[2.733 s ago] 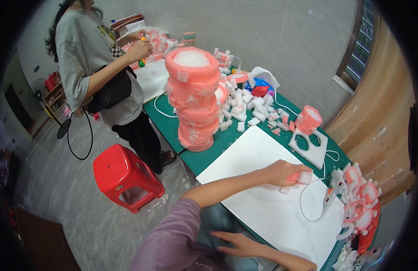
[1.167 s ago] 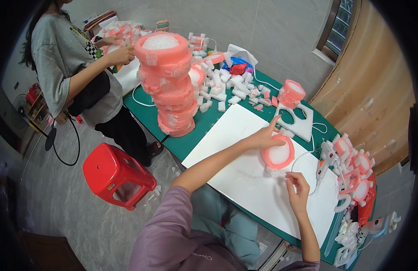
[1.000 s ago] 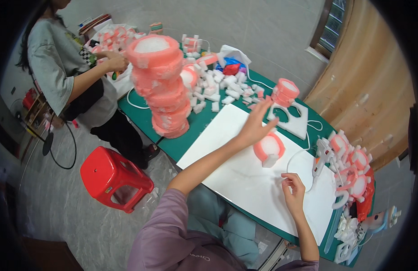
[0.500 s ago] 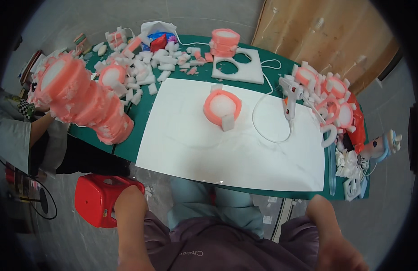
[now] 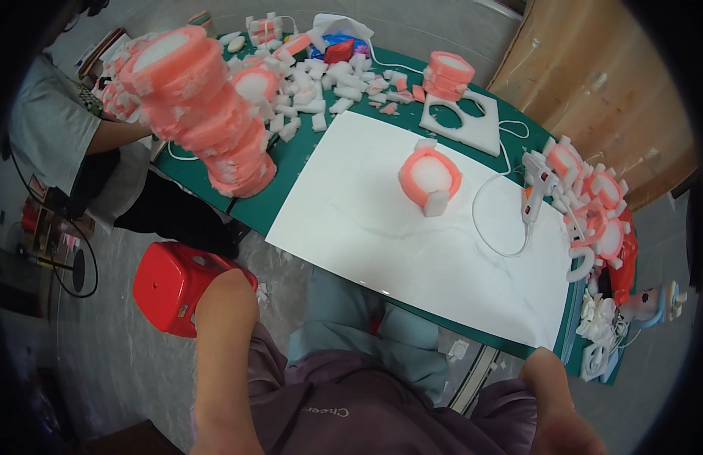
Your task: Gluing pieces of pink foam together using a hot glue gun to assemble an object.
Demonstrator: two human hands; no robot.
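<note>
A pink foam ring point(image 5: 429, 176) with a white centre and a white block at its front lies alone on the white sheet point(image 5: 382, 243). A white glue gun point(image 5: 535, 193) with a looped cable rests at the sheet's right edge. Neither of my hands shows. Only my bent arms enter from the bottom, the left arm point(image 5: 224, 341) and the right arm point(image 5: 552, 402), both well back from the table. Nothing touches the ring.
A tall leaning stack of pink foam rings point(image 5: 203, 114) stands on the green table point(image 5: 287, 197) at left, with white foam scraps point(image 5: 313, 83) behind it. A holed white foam board point(image 5: 461, 125), ring heap point(image 5: 594, 205), red stool point(image 5: 180, 284) and another person point(image 5: 55, 136) surround.
My left hand let go of the pink ring and my right hand left the cable. Both arms pulled back to the bottom edge, and the view swung to face the table squarely.
</note>
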